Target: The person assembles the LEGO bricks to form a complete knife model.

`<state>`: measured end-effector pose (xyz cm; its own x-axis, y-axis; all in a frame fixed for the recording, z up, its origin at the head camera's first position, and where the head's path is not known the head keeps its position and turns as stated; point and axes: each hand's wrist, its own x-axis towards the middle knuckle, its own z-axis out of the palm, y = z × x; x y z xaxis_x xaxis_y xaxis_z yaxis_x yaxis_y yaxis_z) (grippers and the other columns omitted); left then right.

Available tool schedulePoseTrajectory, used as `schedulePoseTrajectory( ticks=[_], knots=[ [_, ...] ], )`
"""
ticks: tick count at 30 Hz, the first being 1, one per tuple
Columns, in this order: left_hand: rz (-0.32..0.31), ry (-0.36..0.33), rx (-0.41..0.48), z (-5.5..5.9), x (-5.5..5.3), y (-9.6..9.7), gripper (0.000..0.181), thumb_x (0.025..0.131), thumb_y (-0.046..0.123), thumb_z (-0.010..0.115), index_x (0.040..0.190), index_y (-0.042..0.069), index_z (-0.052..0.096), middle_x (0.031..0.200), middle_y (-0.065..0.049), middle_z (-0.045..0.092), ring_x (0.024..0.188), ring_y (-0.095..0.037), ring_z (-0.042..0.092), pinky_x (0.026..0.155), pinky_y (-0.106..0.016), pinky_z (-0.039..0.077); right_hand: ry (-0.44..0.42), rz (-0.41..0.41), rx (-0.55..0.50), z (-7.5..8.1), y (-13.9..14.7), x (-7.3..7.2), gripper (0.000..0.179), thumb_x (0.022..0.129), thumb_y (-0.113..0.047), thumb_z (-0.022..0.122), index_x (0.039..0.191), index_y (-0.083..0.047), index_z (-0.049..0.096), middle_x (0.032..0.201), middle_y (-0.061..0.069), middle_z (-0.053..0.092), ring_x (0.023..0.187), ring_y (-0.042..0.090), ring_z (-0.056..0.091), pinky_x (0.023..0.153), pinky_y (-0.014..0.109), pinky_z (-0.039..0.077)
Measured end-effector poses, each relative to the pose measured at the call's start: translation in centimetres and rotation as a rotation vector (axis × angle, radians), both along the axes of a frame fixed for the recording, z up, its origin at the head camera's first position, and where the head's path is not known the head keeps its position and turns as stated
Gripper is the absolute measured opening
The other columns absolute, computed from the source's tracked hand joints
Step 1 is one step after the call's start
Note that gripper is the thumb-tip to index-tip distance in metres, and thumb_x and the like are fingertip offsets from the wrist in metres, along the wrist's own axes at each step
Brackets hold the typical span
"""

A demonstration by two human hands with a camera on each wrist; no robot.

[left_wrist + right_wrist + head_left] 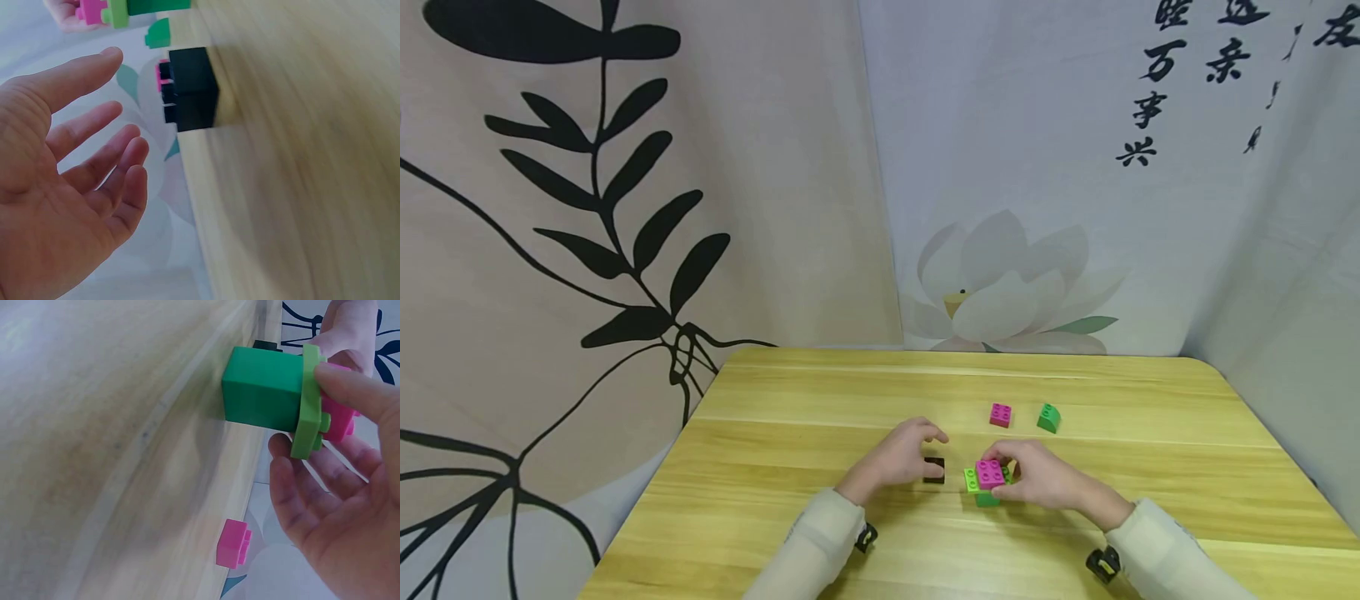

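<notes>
My right hand (1037, 475) holds a small stack of building bricks, thumb on one side and fingers on the other. A pink brick (990, 473) tops it, a lime green plate (306, 412) lies in the middle, and a darker green brick (261, 387) forms the bottom. The left hand (904, 454) holds nothing; its fingers are loosely bent and spread from the thumb. Beside it stands a black brick (195, 87) on the table, partly covered by the left thumb in the head view.
Farther back on the wooden table (820, 392) lie a loose pink brick (1000, 415) and a green brick with a rounded side (1049, 417). A printed cloth (805, 208) hangs behind the table's far edge.
</notes>
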<state>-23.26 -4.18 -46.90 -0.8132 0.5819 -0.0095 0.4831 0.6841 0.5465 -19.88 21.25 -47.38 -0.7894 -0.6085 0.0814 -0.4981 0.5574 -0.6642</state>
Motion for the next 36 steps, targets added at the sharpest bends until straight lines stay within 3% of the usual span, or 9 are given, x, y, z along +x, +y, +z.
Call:
schedulePoseTrajectory(
  ticks=[16,24,36],
  knots=[
    [-0.028,-0.066,-0.087,-1.4,-0.8,-0.1,0.047,0.077,0.019,0.079,0.12,0.009,0.062,0.109,0.0,0.062,0.101,-0.014,0.057,0.089,-0.029,0.046,-0.089,-0.009,-0.01,-0.6,0.1,0.0,0.037,0.078,-0.02,0.077,0.11,-0.013,0.061,0.095,-0.008,0.061,0.082,0.008,0.057,0.069,0.025,0.05],
    [-0.057,-0.017,-0.145,-1.6,-0.7,-0.1,0.035,0.078,0.018,0.08,0.11,0.013,0.068,0.105,0.004,0.064,0.095,-0.01,0.056,0.083,-0.026,0.046,-0.102,-0.015,-0.008,-0.7,0.0,-0.1,0.038,0.078,-0.02,0.077,0.111,-0.011,0.061,0.094,-0.008,0.061,0.083,0.008,0.057,0.069,0.025,0.05],
    [-0.06,-0.003,-0.049,-1.6,-0.7,0.1,0.034,0.083,0.02,0.074,0.115,0.011,0.067,0.1,0.003,0.064,0.084,-0.007,0.055,0.074,-0.021,0.046,-0.059,-0.016,0.01,-0.8,0.0,-0.2,0.036,0.081,-0.026,0.075,0.112,-0.012,0.061,0.092,-0.012,0.06,0.077,0.006,0.056,0.066,0.024,0.049]
  ],
)
